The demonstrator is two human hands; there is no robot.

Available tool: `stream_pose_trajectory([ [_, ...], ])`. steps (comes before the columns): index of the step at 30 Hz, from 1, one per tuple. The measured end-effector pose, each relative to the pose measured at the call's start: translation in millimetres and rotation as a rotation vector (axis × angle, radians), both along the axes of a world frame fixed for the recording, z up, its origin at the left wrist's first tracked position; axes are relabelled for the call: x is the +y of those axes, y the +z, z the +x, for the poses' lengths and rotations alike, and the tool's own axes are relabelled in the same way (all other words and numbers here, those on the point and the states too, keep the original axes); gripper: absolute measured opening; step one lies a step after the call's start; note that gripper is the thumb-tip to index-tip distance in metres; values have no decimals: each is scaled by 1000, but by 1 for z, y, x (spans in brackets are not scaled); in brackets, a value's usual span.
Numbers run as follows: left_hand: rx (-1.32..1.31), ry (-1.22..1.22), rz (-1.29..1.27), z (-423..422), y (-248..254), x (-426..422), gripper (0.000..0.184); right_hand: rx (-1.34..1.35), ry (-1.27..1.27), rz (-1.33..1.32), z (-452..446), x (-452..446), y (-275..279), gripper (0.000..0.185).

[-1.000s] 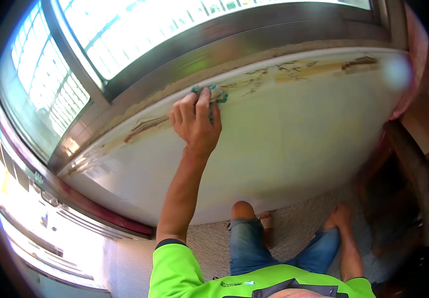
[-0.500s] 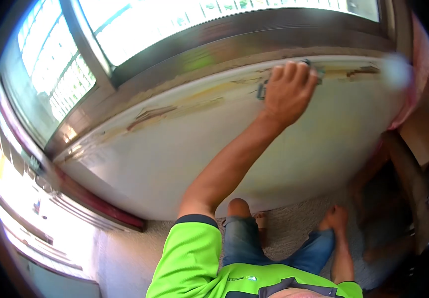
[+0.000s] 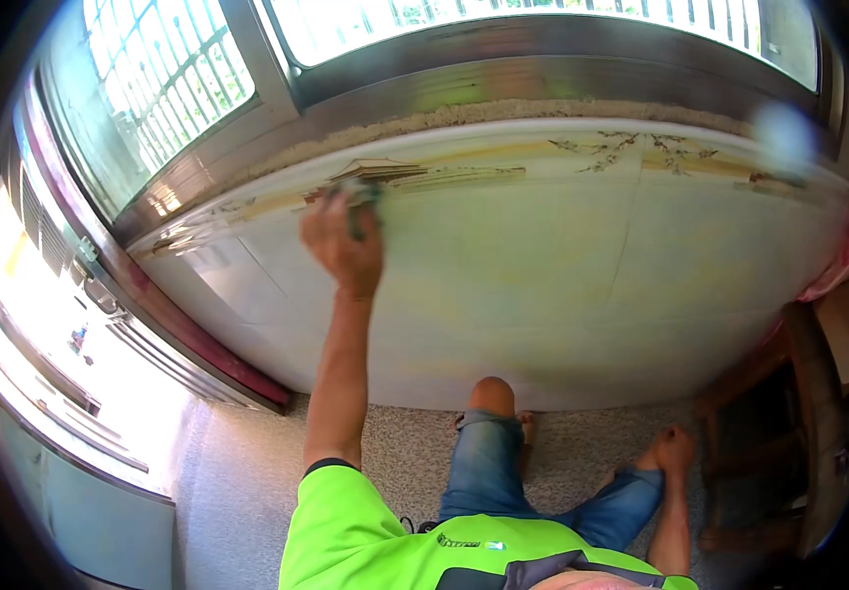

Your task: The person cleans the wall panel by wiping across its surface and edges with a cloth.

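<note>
My left hand (image 3: 341, 246) presses a dark greenish cloth or pad (image 3: 363, 202) against the upper part of the pale wall panel (image 3: 503, 265). Its fingers are closed around that item, which is blurred and partly covered. Beneath the hand runs a painted band (image 3: 464, 175) with a brown roof-like design. Low on the right, my right hand (image 3: 677, 450) rests at my bent right knee (image 3: 648, 457). Its fingers curve away from view, so whether they are open or closed is unclear.
Above the panel are a rough ledge (image 3: 542, 108) and a framed window (image 3: 562, 69) with bars outside. A sliding door frame (image 3: 188, 344) stands at the left. Dark wooden furniture (image 3: 818, 383) is close on the right. Speckled floor (image 3: 395, 442) lies below.
My left hand has swept left along the painted band with the greenish item, uncovering painted branches on the right. The view has shifted slightly. My right hand stays at the knee.
</note>
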State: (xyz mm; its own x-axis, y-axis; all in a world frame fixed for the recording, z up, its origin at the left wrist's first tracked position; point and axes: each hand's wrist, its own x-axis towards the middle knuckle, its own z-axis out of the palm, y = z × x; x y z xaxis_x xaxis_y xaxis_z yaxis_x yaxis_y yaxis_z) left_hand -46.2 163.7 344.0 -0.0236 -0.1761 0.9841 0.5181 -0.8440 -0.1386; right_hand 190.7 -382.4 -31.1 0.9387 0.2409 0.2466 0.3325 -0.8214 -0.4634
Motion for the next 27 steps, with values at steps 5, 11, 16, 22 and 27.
stream_pose_trajectory([
  [5,-345,6,-363,-49,-16,47,27,126,-27,-124,-5,4,19,25],
  [11,-122,-137,-150,35,-15,-31,28,92,-74,-99,-7,5,11,27],
  [16,52,-194,-6,99,-1,-97,29,123,-64,-79,-3,0,4,26],
  [22,166,-302,48,153,20,-147,37,69,-60,-53,-2,3,-2,22],
  [27,203,-367,74,187,40,-181,42,-37,-38,46,-1,2,-4,18],
])
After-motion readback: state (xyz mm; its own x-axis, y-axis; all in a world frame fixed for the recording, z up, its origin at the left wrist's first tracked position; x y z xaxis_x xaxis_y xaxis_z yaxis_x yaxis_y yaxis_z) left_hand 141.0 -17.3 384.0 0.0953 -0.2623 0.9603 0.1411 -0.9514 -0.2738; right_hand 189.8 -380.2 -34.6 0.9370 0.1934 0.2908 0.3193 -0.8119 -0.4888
